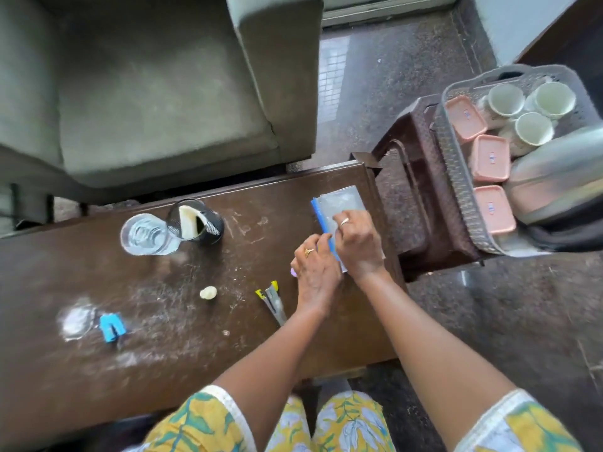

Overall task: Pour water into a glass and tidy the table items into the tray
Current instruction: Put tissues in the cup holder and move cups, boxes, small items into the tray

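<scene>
Both hands meet on a clear zip bag [339, 203] at the table's [98, 370] far-right corner, long axis running near to far. Left hand [316, 272] and right hand [359, 244] pinch its blue edge. The glass [145, 235] stands far-left; the tray [456, 164] is cut off right.

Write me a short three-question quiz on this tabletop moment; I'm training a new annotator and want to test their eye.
1. True or false: the glass beside the black mesh cup holds water.
2. What do the left hand and right hand both touch? A) the blue clip B) the clear zip bag C) a pink-lidded box
3. How many white cups stand in the grey basket?

Key: 1. True. 2. B, the clear zip bag with the blue strip. 3. Three.
</scene>
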`<state>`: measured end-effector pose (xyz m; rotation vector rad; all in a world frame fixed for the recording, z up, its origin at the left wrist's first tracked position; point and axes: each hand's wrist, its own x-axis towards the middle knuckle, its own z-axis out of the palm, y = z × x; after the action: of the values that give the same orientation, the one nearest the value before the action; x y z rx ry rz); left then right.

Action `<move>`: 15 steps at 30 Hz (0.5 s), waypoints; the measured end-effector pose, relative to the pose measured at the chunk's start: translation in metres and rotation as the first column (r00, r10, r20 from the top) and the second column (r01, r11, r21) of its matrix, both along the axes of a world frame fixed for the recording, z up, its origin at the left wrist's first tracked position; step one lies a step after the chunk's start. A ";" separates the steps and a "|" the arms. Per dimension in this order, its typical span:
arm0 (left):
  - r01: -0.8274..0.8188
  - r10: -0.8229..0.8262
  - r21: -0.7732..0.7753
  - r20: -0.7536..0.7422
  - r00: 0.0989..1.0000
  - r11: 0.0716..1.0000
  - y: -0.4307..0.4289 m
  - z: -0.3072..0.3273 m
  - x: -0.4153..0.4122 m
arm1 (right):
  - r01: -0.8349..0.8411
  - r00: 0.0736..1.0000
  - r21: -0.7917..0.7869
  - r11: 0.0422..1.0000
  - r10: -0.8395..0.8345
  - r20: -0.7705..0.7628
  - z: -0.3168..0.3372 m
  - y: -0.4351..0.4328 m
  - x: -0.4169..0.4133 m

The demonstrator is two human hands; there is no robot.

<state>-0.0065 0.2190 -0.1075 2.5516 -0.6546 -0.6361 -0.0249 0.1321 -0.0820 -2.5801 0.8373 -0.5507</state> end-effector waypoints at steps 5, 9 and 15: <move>-0.090 0.087 0.100 0.036 0.996 0.991 0.109 -0.020 0.032 | -0.208 0.961 0.036 0.978 0.211 -0.179 -0.040 0.099 0.006; -0.247 0.221 0.185 0.149 0.964 0.951 0.188 -0.032 0.062 | -0.246 0.871 0.121 0.962 0.274 -0.407 -0.061 0.152 0.007; -0.690 0.664 0.263 0.193 0.723 0.675 0.277 -0.051 0.133 | 0.061 0.678 0.372 0.926 0.235 -0.696 -0.077 0.184 0.023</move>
<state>0.1261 0.4958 -0.1589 2.8339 0.4454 -0.3818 -0.0017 0.3163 -0.1591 -2.4215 0.9155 0.6986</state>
